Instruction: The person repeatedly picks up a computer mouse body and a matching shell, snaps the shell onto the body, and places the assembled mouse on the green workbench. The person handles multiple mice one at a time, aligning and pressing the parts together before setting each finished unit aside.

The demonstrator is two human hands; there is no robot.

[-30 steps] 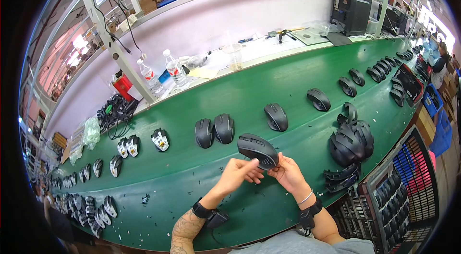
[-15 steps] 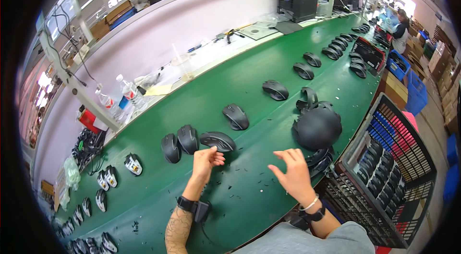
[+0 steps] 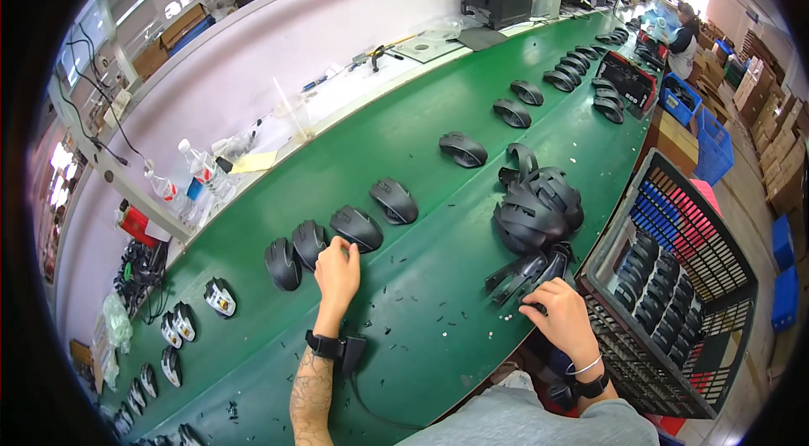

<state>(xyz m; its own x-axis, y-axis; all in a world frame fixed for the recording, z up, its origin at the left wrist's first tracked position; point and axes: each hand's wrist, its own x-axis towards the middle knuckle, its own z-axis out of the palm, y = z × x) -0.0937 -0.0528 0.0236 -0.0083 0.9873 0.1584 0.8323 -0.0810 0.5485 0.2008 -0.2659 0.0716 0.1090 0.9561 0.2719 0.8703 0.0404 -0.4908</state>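
My left hand (image 3: 337,273) is closed, its fingertips at the near edge of a black computer mouse (image 3: 356,227). Two more black mice (image 3: 283,264) stand close on its left, and another mouse (image 3: 393,200) lies just beyond to the right. With curled fingers, my right hand (image 3: 563,318) reaches the near side of a heap of curved black plastic mouse shells (image 3: 539,214). Loose shells (image 3: 516,276) lie just past its fingertips; whatever is between those fingers is too hidden to make out.
Black mice (image 3: 463,149) run in a line up the green bench (image 3: 421,286). White-sided, uncovered mice (image 3: 220,298) stand at left. A black crate (image 3: 691,277) of dark parts is at right. Small black scraps (image 3: 388,311) litter the bench. A person (image 3: 684,41) is far right.
The mouse by my left hand has turned and shifted up beside its neighbours. My right hand has moved down and right to the shells, its spread fingers now curled. The whole view has shifted slightly.
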